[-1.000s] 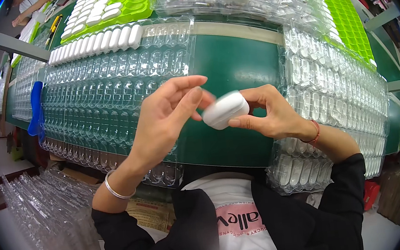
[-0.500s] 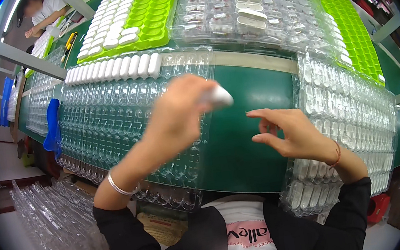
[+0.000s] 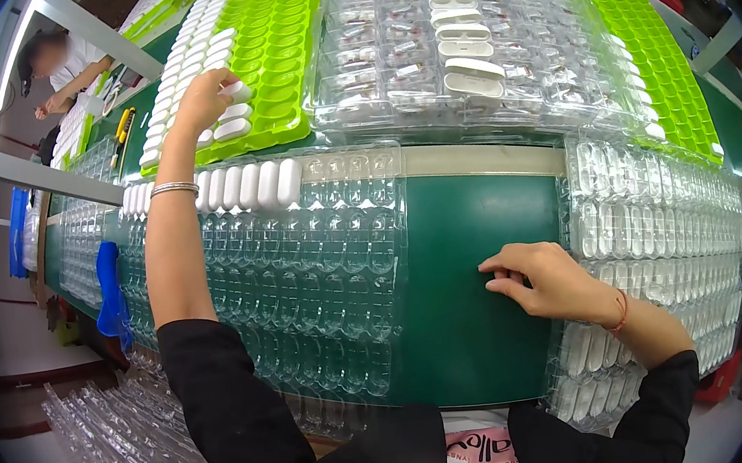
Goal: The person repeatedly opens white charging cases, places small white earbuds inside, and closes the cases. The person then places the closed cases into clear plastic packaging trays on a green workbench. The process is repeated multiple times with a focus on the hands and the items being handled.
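My left hand (image 3: pixel 204 102) reaches to the bright green tray (image 3: pixel 284 72), its fingers closed on a rounded white case (image 3: pixel 238 92) at the edge of the filled rows. The fingers partly hide this case and its neighbours. Nearer, a row of similar white cases (image 3: pixel 261 185) lies along the far edge of a clear blister tray (image 3: pixel 304 285), partly behind my left forearm. Over the bare green tabletop (image 3: pixel 470 220), my right hand (image 3: pixel 546 277) is loosely curled, with a small gap between thumb and index finger and nothing visible in it.
Clear blister packs with small parts (image 3: pixel 377 43) fill the back centre; several white cases (image 3: pixel 465 49) lie on them. Clear trays of white pieces (image 3: pixel 654 227) stand at right, beside another green tray (image 3: pixel 641 27). A blue tool (image 3: pixel 109 293) is at left. Another person (image 3: pixel 65 74) sits far left.
My left hand has gone from above the middle, holding a white case, to the green tray at the upper left. The right hand's fingers have drawn closer together, slightly lower in view.
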Demonstrator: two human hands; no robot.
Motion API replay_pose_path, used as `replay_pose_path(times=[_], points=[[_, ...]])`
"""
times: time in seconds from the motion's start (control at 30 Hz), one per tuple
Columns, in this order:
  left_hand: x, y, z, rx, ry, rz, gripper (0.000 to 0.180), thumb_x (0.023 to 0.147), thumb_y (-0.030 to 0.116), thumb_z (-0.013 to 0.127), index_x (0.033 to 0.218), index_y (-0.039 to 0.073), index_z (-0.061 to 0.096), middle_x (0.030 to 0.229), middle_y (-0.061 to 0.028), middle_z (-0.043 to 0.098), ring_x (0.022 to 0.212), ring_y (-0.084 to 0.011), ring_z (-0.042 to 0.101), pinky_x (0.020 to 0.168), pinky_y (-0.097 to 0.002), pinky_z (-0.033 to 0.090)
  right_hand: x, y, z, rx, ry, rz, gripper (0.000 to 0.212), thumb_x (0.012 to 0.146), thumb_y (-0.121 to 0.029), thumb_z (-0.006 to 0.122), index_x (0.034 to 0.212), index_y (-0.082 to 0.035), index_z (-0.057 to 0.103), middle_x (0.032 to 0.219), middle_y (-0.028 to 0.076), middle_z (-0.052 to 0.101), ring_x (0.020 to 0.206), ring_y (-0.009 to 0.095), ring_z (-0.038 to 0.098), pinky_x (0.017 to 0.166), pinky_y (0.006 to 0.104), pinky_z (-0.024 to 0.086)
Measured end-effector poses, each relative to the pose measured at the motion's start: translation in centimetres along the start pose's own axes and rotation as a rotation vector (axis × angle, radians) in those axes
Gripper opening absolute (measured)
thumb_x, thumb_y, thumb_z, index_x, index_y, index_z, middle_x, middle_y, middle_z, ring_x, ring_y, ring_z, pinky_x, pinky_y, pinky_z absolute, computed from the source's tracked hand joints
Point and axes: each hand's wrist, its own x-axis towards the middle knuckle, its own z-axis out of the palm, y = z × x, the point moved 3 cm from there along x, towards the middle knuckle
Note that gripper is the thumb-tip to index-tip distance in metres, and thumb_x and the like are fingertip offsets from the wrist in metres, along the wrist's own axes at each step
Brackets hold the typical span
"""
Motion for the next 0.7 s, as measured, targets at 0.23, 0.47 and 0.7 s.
replay_pose_path(times=[0.23, 0.47, 0.7], points=[[-1.5, 0.2, 0.2, -0.049, 0.053, 0.019, 0.029, 0.082, -0.004, 0.061, 0.109, -0.001, 0.072, 0.104, -0.0189, 0.072, 0.096, -0.0300, 0.069, 0.086, -0.0372, 0.053, 0.1, 0.0, 0.1, 0.021, -0.012, 0.015, 0.020, 0.088, -0.013, 0.069, 0.104, -0.002, 0.069, 0.084, 0.010, 0.065, 0.073, 0.028, 0.065, 0.068, 0.0379, 0.051], [-13.2, 11.7, 0.4, 0.155, 0.231, -0.146, 0.018, 0.088, 0.023, 0.069, 0.093, 0.005, 0.073, 0.084, -0.0100, 0.073, 0.081, -0.0291, 0.069, 0.068, -0.0405, 0.052, -0.1, 0.1, 0.9, -0.065, 0.006, -0.029, 0.019, 0.088, -0.014, 0.068, 0.103, -0.002, 0.069, 0.086, 0.011, 0.066, 0.077, 0.030, 0.066, 0.069, 0.0398, 0.052], [-15.4, 15.0, 3.9, 0.265, 0.207, -0.143, 0.040, 0.084, 0.027, 0.072, 0.119, 0.009, 0.064, 0.095, -0.0177, 0.069, 0.088, -0.0353, 0.067, 0.074, -0.0465, 0.053, -1.2, -2.5, -0.1, -0.158, 0.099, -0.245, 0.019, 0.090, -0.017, 0.065, 0.103, -0.004, 0.068, 0.096, 0.011, 0.066, 0.082, 0.034, 0.066, 0.072, 0.0429, 0.052]])
